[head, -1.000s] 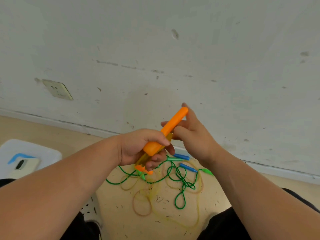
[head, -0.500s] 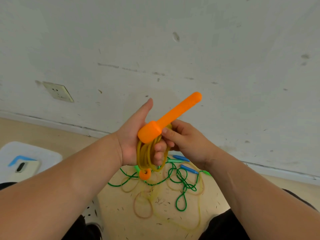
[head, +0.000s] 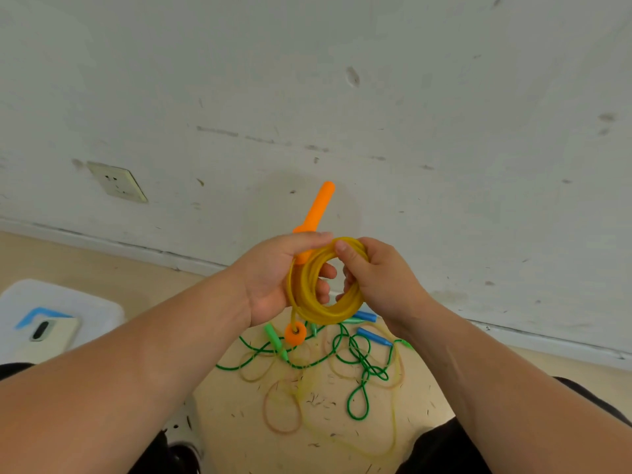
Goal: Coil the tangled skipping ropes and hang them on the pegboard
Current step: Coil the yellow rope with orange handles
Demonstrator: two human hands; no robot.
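Note:
A yellow skipping rope (head: 307,302) is wound into a round coil held up in front of the wall. My left hand (head: 273,278) grips the coil's left side together with one orange handle (head: 316,210), which points up. My right hand (head: 372,278) pinches the coil's right side, thumb on top. The second orange handle (head: 295,332) dangles below the coil. On the floor beneath lies a tangle of a green rope (head: 359,367) with green handles (head: 273,338) and a pale yellow rope (head: 284,410) with blue handles (head: 374,336). No pegboard is in view.
A white wall with a socket (head: 118,182) stands close ahead. At the left, a white stool (head: 85,302) carries a phone (head: 44,340). My dark-trousered knees flank the ropes on the wooden floor (head: 136,285).
The orange handle swung from slanting right to pointing up. The yellow coil, bunched in my left hand before, now spreads into an open ring between both hands; my right hand moved onto its right side.

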